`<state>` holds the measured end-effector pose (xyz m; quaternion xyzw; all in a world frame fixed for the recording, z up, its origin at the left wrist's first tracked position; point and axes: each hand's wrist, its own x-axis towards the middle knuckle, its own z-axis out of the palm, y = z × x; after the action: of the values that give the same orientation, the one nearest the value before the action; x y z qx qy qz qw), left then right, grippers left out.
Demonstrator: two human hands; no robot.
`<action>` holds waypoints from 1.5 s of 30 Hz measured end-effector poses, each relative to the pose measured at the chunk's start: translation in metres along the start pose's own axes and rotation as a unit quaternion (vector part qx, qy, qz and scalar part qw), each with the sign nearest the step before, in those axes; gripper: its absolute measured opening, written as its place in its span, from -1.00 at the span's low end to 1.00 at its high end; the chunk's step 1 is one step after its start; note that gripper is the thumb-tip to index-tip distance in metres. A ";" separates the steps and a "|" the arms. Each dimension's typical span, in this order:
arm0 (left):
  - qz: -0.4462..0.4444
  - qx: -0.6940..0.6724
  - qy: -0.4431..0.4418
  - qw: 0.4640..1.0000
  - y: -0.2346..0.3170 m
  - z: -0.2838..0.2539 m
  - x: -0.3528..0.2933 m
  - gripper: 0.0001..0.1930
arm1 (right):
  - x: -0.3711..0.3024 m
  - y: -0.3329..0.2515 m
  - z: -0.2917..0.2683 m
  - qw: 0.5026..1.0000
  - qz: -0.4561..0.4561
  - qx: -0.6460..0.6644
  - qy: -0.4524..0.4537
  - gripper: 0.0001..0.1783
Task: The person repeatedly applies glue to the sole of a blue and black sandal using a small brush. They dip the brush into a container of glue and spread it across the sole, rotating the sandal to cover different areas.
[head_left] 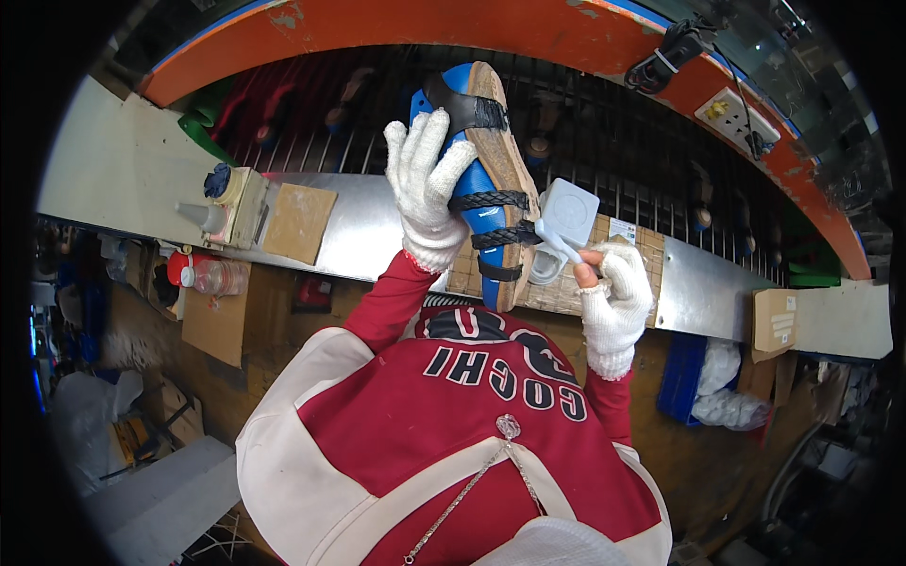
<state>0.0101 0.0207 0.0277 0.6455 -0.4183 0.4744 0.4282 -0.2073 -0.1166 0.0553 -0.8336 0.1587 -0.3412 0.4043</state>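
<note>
A strappy sandal (483,146) with a tan sole and black braided straps sits on a blue shoe last (479,177). It stands lengthwise before my chest, sole edge to the right. My left hand (427,189), in a white knit glove, holds the last from its left side, thumb against it and fingers spread. My right hand (613,297), gloved but with bare thumb and fingertip showing, pinches a small pale plastic applicator (559,241). The applicator's wide end is close to the sole edge by the lower straps. Just beneath it are a pale square container (569,209) and a translucent cup (545,266).
Behind the metal-edged bench (363,231), more lasts lie on a dark rack of rods under an orange frame (396,26). A tan board (299,223) and a cream box (243,206) stand left. A socket strip (736,121) and a cardboard box (774,319) are at right.
</note>
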 end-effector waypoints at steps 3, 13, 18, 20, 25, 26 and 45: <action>-0.014 -0.005 -0.006 1.000 0.004 0.000 0.000 -0.47 | -0.007 0.002 0.004 1.000 -0.010 -0.005 0.023 -0.82; -0.054 -0.022 -0.019 0.998 0.010 0.010 -0.008 -0.43 | -0.006 0.002 0.013 0.989 0.084 0.101 0.074 -0.84; -0.076 0.006 -0.032 0.997 0.009 0.012 -0.014 -0.41 | -0.016 -0.013 0.003 0.967 0.178 0.178 -0.027 -0.79; -0.070 0.020 -0.033 0.997 0.007 0.012 -0.015 -0.38 | -0.024 -0.018 0.000 0.963 0.181 0.196 -0.028 -0.80; -0.059 0.022 -0.031 0.997 0.004 0.013 -0.017 -0.34 | -0.030 -0.021 0.006 0.969 0.171 0.181 -0.007 -0.79; -0.057 0.026 -0.034 0.997 0.004 0.013 -0.017 -0.34 | -0.028 -0.021 0.007 0.971 0.177 0.162 -0.014 -0.77; -0.087 0.042 -0.065 0.993 0.000 0.012 -0.013 -0.31 | -0.002 -0.002 0.012 0.994 0.077 0.076 -0.006 -0.80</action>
<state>0.0106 0.0111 0.0131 0.7263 -0.3671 0.4099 0.4120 -0.2002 -0.1075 0.0507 -0.7877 0.1937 -0.3148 0.4928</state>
